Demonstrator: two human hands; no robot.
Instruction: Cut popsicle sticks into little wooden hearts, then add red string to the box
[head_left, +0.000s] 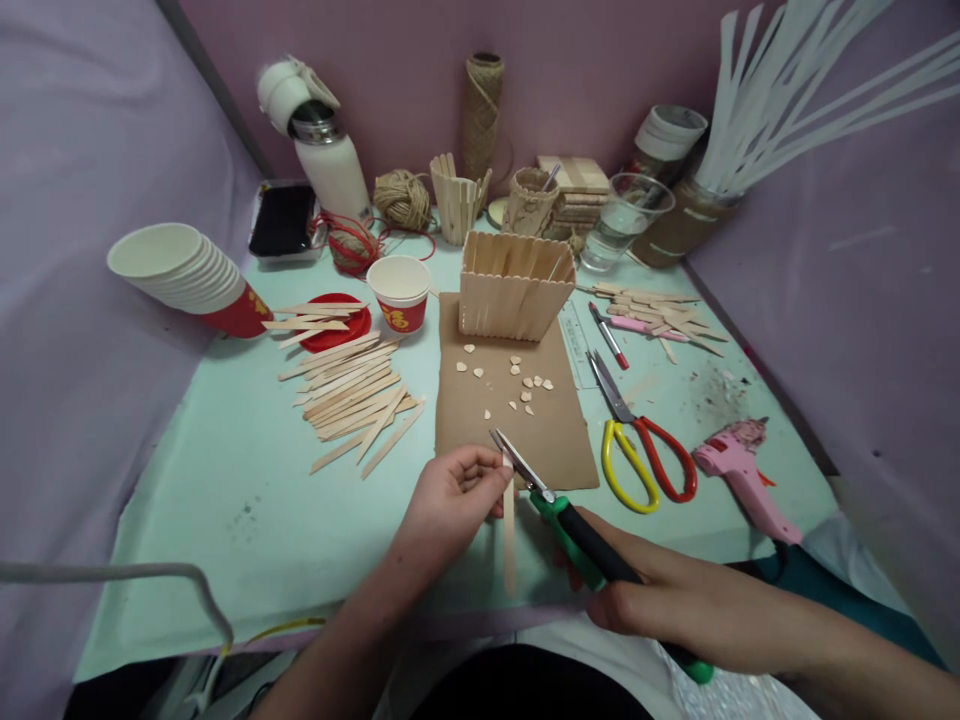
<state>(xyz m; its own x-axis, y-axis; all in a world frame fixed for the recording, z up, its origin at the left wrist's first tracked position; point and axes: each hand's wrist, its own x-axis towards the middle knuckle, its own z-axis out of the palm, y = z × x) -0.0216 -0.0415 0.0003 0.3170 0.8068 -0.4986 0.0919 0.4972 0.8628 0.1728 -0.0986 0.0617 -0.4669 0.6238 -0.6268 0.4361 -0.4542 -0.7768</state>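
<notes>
Pinkish-mauve wall (375, 80) is standing beyond the left hand (459, 490) and right hand (660, 590), pretty plain tbh. Lilac cloth (67, 400) is hanging left of the left hand, and another lilac sheet (847, 300) is hanging right of the right one. A pale mint table (225, 430) is stretching out under and past both, dark smudges (244, 518) showing left of the left hand. Light's looking soft, kinda dim.

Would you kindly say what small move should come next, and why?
Perhaps close the green-handled scissors on the wooden stick: the left hand pinches it, and the right hand has the slightly parted blades at its upper end.
</notes>
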